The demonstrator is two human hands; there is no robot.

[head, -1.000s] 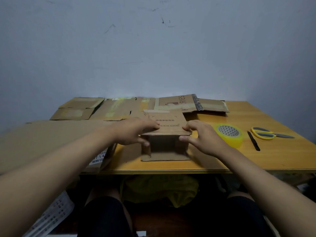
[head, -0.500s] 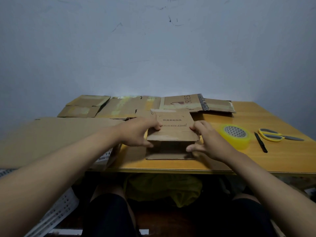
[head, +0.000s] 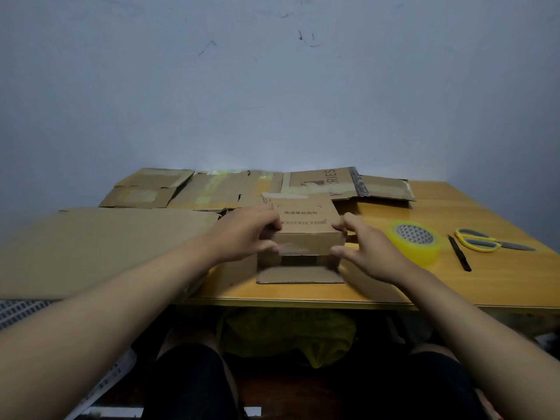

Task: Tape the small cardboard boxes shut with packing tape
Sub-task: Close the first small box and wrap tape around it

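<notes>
Both your hands, left (head: pixel 245 234) and right (head: pixel 368 253), grip small cardboard box (head: pixel 306 228), folding flaps; next reach tape roll (head: pixel 414 242) right of box.

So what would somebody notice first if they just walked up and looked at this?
Probably the two hands in the middle of the table: the left hand and right hand hold a small cardboard box from both sides, its front flap lying open on the wood. Next, the bright yellow tape roll just right of it, with yellow scissors farther right.
</notes>
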